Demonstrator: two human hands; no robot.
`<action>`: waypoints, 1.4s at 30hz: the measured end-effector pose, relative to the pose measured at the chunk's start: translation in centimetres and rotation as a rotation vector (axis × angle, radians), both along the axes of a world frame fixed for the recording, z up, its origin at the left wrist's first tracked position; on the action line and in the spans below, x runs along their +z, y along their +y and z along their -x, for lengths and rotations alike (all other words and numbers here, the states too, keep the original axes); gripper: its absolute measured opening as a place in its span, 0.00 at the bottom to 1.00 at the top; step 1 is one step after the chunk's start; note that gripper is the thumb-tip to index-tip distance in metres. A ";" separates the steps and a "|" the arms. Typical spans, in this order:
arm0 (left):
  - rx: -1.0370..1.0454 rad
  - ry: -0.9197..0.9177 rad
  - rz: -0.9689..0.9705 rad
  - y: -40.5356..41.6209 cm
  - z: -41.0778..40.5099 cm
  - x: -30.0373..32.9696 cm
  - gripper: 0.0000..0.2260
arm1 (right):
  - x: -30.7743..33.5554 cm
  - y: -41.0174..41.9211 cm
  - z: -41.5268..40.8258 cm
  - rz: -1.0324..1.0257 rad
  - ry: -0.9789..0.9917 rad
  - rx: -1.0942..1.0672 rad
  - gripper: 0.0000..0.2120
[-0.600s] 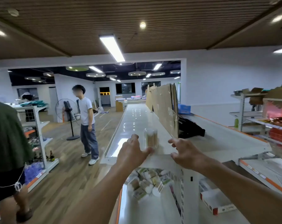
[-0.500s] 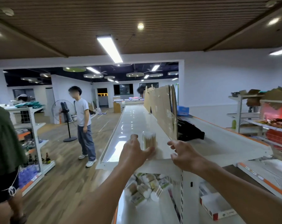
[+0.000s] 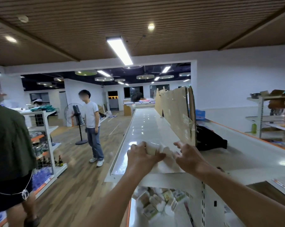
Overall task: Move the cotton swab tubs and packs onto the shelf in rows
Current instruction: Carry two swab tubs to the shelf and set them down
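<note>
Top shelf [image 3: 148,126], glossy white, runs long & narrow away from viewer; raised lip along its L edge, upright cardboard sheets [image 3: 174,115] w/ clear tape along its R edge, near end cut square just past the wrists. Most of the surface bare beyond the hands. L hand [image 3: 142,157] curled round a clear cotton swab tub [image 3: 152,150] sitting at the shelf's near end, thumb across the front; tub blurred, tan sticks showing thru wall, upright or tilted can't tell. R hand [image 3: 188,157] just beside it on the R, fingers bent over a pale blurred shape touching the tub; whether that's a 2nd tub, or gripped at all, can't tell. Below, on lower shelf [image 3: 133,215], loose heap of swab packs [image 3: 156,203], partly hidden by the top shelf & L forearm, labels unreadable. White perforated upright [image 3: 203,202] btwn the two bays. Black bag [image 3: 210,140] behind cardboard, half hidden. Aisle L: wood-plank floor [image 3: 82,174], person in white tee [image 3: 92,128] standing by pedestal fan [image 3: 76,118]; another person [image 3: 9,145] cut off at frame's L edge.
</note>
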State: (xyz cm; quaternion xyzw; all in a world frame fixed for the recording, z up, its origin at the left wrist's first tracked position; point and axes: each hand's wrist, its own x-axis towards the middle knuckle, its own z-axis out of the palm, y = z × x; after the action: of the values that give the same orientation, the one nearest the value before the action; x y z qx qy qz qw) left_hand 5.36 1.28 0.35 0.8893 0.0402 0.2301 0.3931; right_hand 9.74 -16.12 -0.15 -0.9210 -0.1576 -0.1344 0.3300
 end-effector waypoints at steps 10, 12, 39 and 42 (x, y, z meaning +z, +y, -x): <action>-0.124 0.004 0.183 3.4 3.2 0.4 0.33 | 0.1 4.6 -2.9 0.010 -0.027 -0.035 0.37; -0.175 0.001 0.195 3.8 3.8 0.5 0.26 | 0.0 4.9 -3.1 0.006 -0.053 -0.065 0.30; 0.203 0.100 0.613 13.4 17.8 -3.4 0.23 | 0.4 11.9 9.4 -0.571 0.530 0.667 0.17; 0.228 0.126 0.634 15.9 18.7 -4.6 0.25 | 0.1 15.3 10.5 -0.564 0.539 0.658 0.16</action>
State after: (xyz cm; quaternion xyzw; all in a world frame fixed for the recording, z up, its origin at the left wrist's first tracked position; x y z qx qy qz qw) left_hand -13.32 17.17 -4.26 0.7250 0.2333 0.1933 0.6186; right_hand -0.80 -0.79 -0.06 -0.6995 -0.3063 0.1816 0.6197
